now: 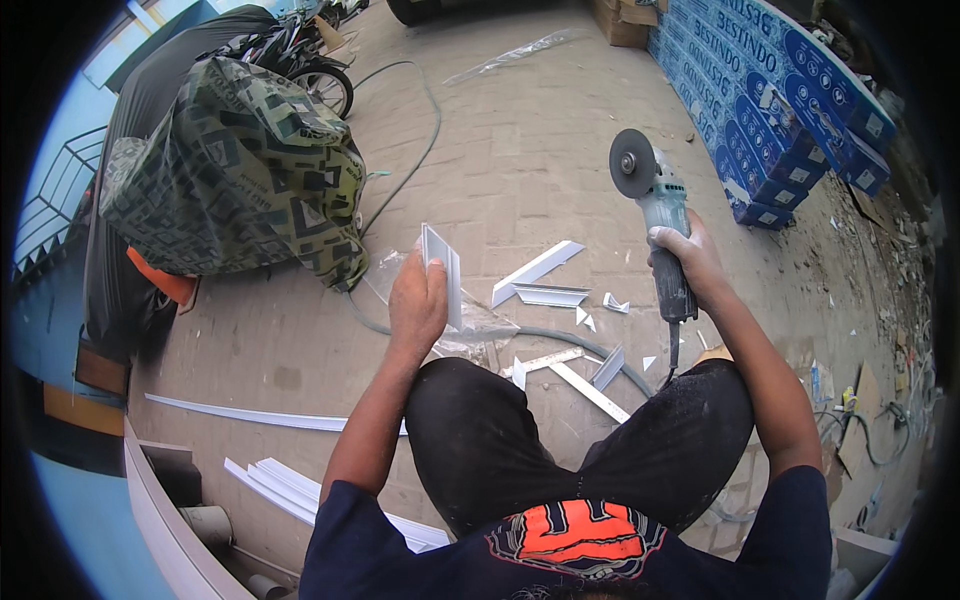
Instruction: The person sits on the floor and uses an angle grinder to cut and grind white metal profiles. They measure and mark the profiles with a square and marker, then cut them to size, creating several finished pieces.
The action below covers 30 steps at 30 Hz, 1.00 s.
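My left hand [418, 300] is closed around a short piece of white moulding [441, 270], held upright with its ends cut at a slant. In my right hand [690, 258] is an angle grinder [664, 205], gripped by its body, its dark cutting disc pointing up and away from me. Whether the disc spins I cannot tell. On the paving between the two hands lie a long cut moulding piece [538, 272], a shorter one [550, 295] and several small white offcuts. A try square [585, 385] rests nearer my knees, with another moulding piece [608, 368] beside it.
Long white moulding strips [290, 480] lie at my left. A grey hose [430, 110] runs across the paving, and clear plastic film [480, 325] lies near my left hand. Blue cartons [760, 130] stand far right; a patterned cover [250, 170] drapes something far left.
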Each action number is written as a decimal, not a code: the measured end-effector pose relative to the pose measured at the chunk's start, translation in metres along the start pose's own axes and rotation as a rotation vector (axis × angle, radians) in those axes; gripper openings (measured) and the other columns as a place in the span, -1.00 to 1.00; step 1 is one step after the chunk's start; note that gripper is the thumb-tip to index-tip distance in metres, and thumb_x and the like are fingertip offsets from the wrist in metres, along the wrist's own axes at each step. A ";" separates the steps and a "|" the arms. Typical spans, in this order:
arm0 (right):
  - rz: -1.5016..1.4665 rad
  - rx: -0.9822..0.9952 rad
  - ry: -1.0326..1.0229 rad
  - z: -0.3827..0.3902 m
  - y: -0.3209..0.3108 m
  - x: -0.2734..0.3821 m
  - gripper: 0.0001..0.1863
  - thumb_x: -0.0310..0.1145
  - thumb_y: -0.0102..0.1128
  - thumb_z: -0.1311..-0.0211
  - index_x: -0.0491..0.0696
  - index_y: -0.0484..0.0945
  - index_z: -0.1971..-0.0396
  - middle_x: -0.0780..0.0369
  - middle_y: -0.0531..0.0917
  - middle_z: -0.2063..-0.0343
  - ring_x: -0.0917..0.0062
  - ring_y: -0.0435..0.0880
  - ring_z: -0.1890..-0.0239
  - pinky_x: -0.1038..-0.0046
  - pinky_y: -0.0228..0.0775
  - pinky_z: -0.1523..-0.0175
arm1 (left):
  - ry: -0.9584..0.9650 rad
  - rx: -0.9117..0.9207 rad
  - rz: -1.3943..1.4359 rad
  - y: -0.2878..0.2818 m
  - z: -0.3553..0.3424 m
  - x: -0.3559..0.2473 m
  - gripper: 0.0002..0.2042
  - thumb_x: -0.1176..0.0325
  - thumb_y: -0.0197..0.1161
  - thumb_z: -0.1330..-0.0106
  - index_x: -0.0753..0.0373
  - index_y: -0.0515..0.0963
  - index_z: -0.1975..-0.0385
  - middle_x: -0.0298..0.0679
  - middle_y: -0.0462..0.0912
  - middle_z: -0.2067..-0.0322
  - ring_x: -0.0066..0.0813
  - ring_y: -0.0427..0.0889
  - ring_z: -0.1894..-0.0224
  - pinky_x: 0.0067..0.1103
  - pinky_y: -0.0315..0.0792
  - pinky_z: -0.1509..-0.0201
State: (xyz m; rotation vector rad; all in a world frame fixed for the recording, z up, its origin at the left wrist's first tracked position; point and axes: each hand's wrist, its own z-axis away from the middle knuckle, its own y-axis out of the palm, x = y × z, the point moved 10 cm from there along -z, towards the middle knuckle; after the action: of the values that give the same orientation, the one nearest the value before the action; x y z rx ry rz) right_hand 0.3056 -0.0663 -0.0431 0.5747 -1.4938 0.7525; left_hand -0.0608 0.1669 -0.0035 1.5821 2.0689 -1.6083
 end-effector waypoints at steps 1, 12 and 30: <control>-0.002 0.003 -0.004 0.000 0.001 0.001 -0.42 -0.12 0.38 -0.26 -0.16 0.45 -0.13 0.20 0.62 0.32 0.50 0.72 0.44 0.42 0.59 0.33 | -0.002 0.006 -0.009 0.001 0.000 0.003 -0.65 0.25 0.06 -0.59 0.42 0.61 -0.06 0.22 0.74 0.19 0.34 0.71 0.10 -0.04 0.54 -0.05; 0.006 0.024 -0.004 -0.002 0.005 -0.001 -0.44 -0.11 0.38 -0.26 -0.16 0.46 -0.10 0.21 0.62 0.33 0.52 0.71 0.44 0.41 0.60 0.32 | -0.211 0.122 0.212 0.009 -0.002 0.017 -0.66 0.30 0.22 -0.52 0.44 0.63 -0.10 0.04 0.81 0.16 -0.21 0.81 0.13 -0.31 0.61 -0.02; 0.278 -0.001 -0.142 0.005 0.021 0.014 -0.22 -0.04 0.49 -0.18 -0.25 0.45 -0.25 0.06 0.66 0.11 0.37 0.72 0.10 0.32 0.57 -0.04 | -0.018 0.216 0.179 0.036 -0.024 -0.026 -0.67 0.28 0.24 -0.57 0.41 0.65 -0.12 -0.09 0.79 0.17 -0.42 0.77 0.15 -0.40 0.61 0.04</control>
State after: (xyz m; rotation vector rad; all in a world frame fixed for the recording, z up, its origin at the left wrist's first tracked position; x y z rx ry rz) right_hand 0.2859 -0.0548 -0.0312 0.4314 -1.7274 0.9407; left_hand -0.0103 0.1648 -0.0015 1.7534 1.7362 -1.8218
